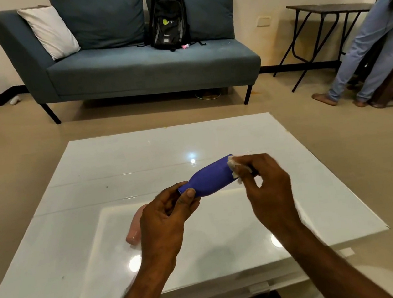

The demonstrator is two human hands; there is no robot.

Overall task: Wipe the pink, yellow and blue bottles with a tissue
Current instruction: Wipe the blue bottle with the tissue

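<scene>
A blue bottle [210, 177] is held on its side above the white table [117, 164]. My left hand [166, 215] grips its narrow neck end. My right hand [265, 184] presses a crumpled white tissue [234, 166] against the bottle's wide end. A pink bottle [134, 233] lies on the table, mostly hidden behind my left hand. No yellow bottle is visible.
A blue sofa [129, 67] with a black backpack [167, 17] and a white cushion [48, 30] stands beyond the table. A dark folding side table [327, 10] is at the right wall, with a person's legs [367, 51] beside it.
</scene>
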